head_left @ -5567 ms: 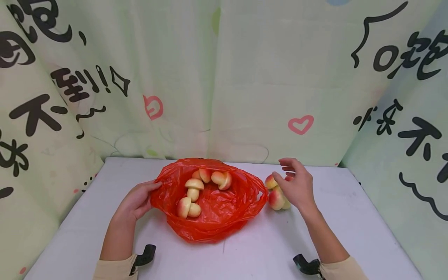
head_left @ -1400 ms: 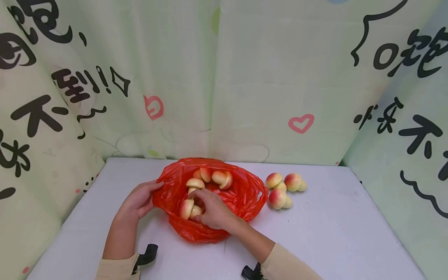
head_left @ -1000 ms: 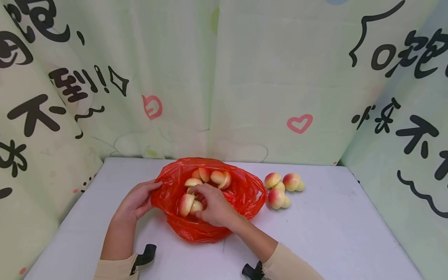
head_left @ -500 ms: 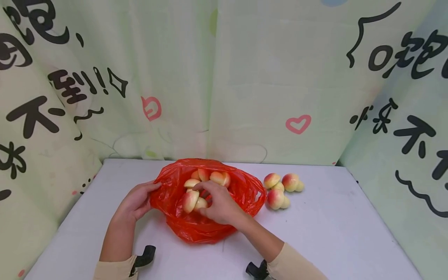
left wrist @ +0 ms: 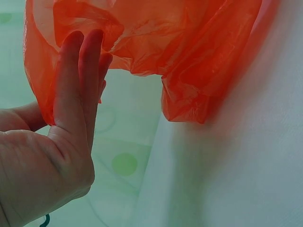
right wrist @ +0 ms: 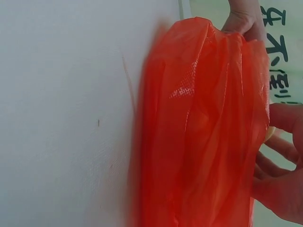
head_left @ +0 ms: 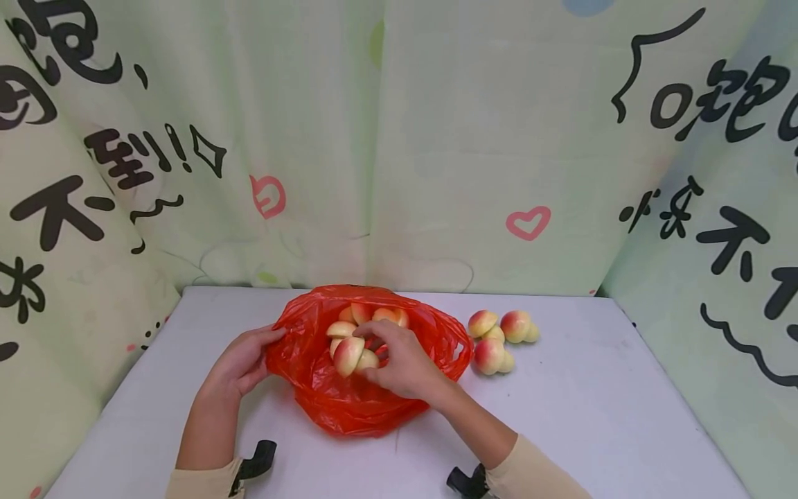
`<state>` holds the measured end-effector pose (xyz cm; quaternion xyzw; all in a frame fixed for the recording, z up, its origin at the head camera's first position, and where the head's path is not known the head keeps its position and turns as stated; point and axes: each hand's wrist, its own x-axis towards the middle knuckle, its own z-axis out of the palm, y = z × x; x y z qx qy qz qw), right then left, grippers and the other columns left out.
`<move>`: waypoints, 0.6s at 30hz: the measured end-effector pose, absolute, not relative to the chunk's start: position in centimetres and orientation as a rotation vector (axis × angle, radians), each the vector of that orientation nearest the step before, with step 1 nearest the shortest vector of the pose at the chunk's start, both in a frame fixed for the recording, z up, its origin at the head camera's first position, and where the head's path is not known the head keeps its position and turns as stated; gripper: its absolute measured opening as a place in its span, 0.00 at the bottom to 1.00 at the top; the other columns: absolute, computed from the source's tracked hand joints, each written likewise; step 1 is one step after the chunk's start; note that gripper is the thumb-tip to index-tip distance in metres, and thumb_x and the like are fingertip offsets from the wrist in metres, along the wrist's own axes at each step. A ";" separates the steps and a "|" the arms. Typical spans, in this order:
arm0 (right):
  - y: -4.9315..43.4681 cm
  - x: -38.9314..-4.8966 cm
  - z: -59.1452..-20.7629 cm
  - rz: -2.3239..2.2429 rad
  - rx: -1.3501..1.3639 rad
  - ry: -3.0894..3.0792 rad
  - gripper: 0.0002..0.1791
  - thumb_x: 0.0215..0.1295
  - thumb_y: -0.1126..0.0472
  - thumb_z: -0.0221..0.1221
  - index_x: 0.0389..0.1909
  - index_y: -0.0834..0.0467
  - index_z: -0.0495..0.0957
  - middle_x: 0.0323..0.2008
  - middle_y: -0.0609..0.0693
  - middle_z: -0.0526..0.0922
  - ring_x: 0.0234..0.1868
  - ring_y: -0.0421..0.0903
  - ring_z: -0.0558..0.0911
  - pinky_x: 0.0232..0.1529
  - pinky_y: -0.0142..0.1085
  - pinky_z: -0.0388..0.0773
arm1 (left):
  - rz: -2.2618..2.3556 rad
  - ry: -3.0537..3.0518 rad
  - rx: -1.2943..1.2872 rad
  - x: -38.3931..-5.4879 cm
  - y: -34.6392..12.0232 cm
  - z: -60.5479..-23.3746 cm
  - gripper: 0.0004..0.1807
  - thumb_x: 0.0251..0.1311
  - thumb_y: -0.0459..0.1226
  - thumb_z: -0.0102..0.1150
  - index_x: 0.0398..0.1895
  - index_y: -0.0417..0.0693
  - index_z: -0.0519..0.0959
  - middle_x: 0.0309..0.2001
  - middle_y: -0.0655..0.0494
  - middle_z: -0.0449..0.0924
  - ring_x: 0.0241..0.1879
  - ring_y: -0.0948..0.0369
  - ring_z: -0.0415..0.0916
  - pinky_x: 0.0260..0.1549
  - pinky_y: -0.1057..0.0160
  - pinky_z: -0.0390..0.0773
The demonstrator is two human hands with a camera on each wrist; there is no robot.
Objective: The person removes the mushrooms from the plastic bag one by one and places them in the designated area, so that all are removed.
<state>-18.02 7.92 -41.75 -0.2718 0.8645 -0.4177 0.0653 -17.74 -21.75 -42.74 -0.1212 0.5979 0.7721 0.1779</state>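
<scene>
Clock read from the bag's centre: pale printed curtains (head_left: 436,138) hem the tabletop (head_left: 623,388) at 9, 12 and 3 o'clock. The red bag (head_left: 343,416) gapes near the tabletop's far edge, its crumpled wall bulging at 6. The right forearm (head_left: 476,426) crosses the rim from 4 o'clock. The left hand (head_left: 240,360) pinches the rim at 9; the right hand (head_left: 404,359) has its grip around a mushroom (head_left: 347,357) inside, just off centre. Three back mushrooms (head_left: 340,329) sit inside at 11 to 1; three outer mushrooms (head_left: 489,355) lie just beside at 2 to 3, where the tabletop runs on to its edge.
</scene>
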 end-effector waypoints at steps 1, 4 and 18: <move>8.0 -18.0 -41.8 -1.265 -0.822 2.608 0.31 0.60 0.64 0.74 0.64 0.48 0.76 0.57 0.43 0.80 0.55 0.44 0.80 0.48 0.41 0.88 | 2.185 1.693 -0.349 -17.7 -21.7 -42.8 0.32 0.79 0.43 0.53 0.80 0.43 0.60 0.54 0.61 0.81 0.49 0.63 0.81 0.52 0.65 0.86; 8.4 -18.1 -41.8 -1.277 -0.834 2.611 0.31 0.60 0.64 0.73 0.64 0.49 0.76 0.58 0.43 0.80 0.56 0.45 0.80 0.48 0.41 0.89 | 2.174 1.698 -0.363 -17.7 -21.6 -42.7 0.31 0.79 0.43 0.52 0.80 0.44 0.60 0.55 0.61 0.81 0.50 0.63 0.81 0.53 0.65 0.85; 10.4 -18.0 -41.3 -1.329 -0.815 2.636 0.29 0.60 0.64 0.73 0.62 0.48 0.77 0.58 0.45 0.80 0.55 0.47 0.82 0.48 0.46 0.89 | 2.164 1.711 -0.371 -17.7 -21.8 -42.8 0.31 0.79 0.44 0.52 0.80 0.45 0.61 0.57 0.60 0.79 0.52 0.62 0.80 0.54 0.64 0.85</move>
